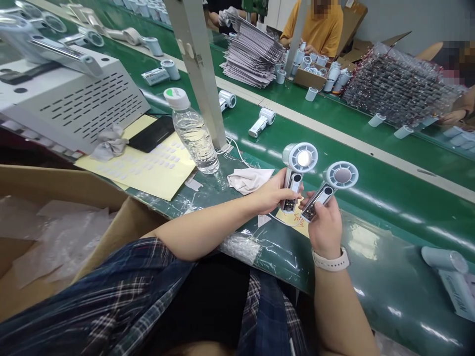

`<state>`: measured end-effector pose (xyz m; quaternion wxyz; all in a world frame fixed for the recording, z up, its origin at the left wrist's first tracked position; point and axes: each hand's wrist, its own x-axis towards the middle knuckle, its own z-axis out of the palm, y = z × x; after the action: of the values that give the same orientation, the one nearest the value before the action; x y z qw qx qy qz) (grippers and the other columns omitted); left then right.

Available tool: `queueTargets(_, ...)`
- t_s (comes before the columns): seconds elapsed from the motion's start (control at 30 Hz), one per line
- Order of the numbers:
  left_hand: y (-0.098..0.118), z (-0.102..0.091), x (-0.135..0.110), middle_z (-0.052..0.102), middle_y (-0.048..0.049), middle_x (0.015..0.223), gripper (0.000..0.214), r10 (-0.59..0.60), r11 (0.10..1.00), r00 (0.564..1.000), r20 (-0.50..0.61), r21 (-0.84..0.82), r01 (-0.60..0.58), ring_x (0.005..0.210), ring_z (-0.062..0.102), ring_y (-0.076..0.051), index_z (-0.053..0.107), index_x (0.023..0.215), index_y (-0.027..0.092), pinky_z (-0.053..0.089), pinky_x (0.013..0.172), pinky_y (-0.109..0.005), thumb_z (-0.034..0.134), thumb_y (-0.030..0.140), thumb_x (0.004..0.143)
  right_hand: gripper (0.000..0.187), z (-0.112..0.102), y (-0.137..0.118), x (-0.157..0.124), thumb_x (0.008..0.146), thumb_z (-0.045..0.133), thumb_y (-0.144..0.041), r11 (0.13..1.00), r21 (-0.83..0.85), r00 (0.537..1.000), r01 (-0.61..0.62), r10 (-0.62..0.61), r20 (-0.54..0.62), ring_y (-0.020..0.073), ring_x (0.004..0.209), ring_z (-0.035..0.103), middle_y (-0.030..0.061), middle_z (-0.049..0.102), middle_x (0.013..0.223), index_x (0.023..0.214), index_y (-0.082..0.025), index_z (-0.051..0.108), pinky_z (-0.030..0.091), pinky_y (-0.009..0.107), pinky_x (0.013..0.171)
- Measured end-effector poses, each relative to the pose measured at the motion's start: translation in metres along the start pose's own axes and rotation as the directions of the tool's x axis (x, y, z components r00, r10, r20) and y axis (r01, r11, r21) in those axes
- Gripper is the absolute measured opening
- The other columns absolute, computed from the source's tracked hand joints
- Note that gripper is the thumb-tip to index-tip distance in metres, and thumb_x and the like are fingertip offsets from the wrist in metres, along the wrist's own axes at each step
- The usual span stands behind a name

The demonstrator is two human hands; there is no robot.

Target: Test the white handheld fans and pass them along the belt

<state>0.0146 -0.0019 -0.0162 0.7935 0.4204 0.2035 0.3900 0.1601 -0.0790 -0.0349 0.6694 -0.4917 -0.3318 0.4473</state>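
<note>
Our left hand (272, 194) has its fingers closed around the handle of a white handheld fan (297, 170), head upright above the thumb. Just right of that fan, our right hand (325, 225) grips a second fan (331, 187), tilted, its handle lying across the fingertips. Left of the first fan sit a crumpled cloth (249, 179) and a water bottle (192, 132) on the green belt (389, 198)

Handheld fans (299, 170) and (330, 188): white/light grey bodies, dark control panels. Belt (371, 198): glossy dark green, cream divider strip (334, 131). Sheet (148, 168): pale yellow. Bottle (193, 131): clear, white cap, green dot. Cloth (248, 179): white. Shirt (122, 296): navy plaid, white lines. Watch strap (330, 261): white. Co-worker's top (315, 29): mustard yellow.
</note>
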Motion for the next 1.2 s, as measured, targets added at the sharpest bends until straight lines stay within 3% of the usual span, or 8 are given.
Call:
queueTargets(0.2,-0.0047,-0.0026,0.0011,0.058,-0.0002,0.090,0.049,0.045,0.998,0.999,0.029,0.051,-0.046,0.074,0.059,-0.012,0.045,0.102,0.018,0.047,0.070,-0.031,0.076,0.018,0.064,0.020,0.0001,0.0021,0.0001,0.081,0.063,-0.028,1.000,-0.015,1.000,0.005,-0.005,0.004,0.0157,0.071,0.064,0.0006,0.069,0.088,0.100,-0.023,0.062,0.057,0.039,0.077)
queueTargets(0.43,-0.0071,-0.0041,0.0015,0.061,-0.0018,0.091,0.056,0.000,1.000,0.994,0.106,-0.005,0.000,0.074,0.065,-0.015,0.043,0.109,0.018,0.053,0.073,-0.037,0.080,0.027,0.067,0.023,0.0022,0.0040,0.0002,0.078,0.065,-0.028,1.000,-0.009,1.000,0.000,0.000,0.000,0.0184,0.077,0.067,0.0029,0.072,0.098,0.101,-0.024,0.063,0.058,0.042,0.079)
queueTargets(0.77,-0.0023,-0.0009,0.0009,0.058,0.0003,0.085,0.055,-0.043,0.999,0.996,0.073,-0.009,0.043,0.070,0.062,-0.014,0.044,0.108,0.018,0.050,0.064,-0.032,0.075,0.023,0.063,0.025,0.0060,0.0029,-0.0012,0.077,0.067,-0.027,1.000,-0.002,1.000,-0.012,0.012,-0.012,0.0173,0.073,0.067,0.0016,0.072,0.095,0.101,-0.023,0.061,0.059,0.040,0.076)
queueTargets(0.9,-0.0038,-0.0012,0.0026,0.057,0.0013,0.086,0.053,-0.014,0.999,1.000,0.007,0.032,0.014,0.069,0.060,-0.012,0.045,0.104,0.018,0.049,0.064,-0.029,0.074,0.018,0.060,0.024,0.0064,0.0024,-0.0010,0.076,0.067,-0.027,1.000,-0.014,1.000,-0.009,0.009,-0.011,0.0164,0.071,0.066,0.0005,0.072,0.092,0.099,-0.024,0.060,0.058,0.040,0.078)
queueTargets(1.13,-0.0068,-0.0043,0.0075,0.056,0.0013,0.079,0.039,0.000,0.995,0.998,-0.070,0.095,0.006,0.061,0.055,-0.011,0.043,0.100,0.019,0.043,0.056,-0.027,0.066,0.029,0.070,0.021,0.0049,0.0046,-0.0019,0.083,0.065,-0.040,1.000,-0.016,1.000,-0.010,0.009,-0.013,0.0143,0.063,0.062,-0.0003,0.069,0.086,0.095,-0.024,0.059,0.058,0.038,0.072)
queueTargets(1.2,-0.0068,-0.0045,0.0071,0.057,0.0011,0.079,0.041,0.033,0.994,0.999,-0.037,0.109,-0.028,0.062,0.056,-0.012,0.042,0.101,0.019,0.044,0.057,-0.028,0.067,0.030,0.071,0.024,0.0048,0.0052,-0.0024,0.082,0.066,-0.041,1.000,-0.031,1.000,-0.002,0.002,0.001,0.0155,0.066,0.063,0.0000,0.069,0.086,0.097,-0.024,0.059,0.058,0.038,0.072)
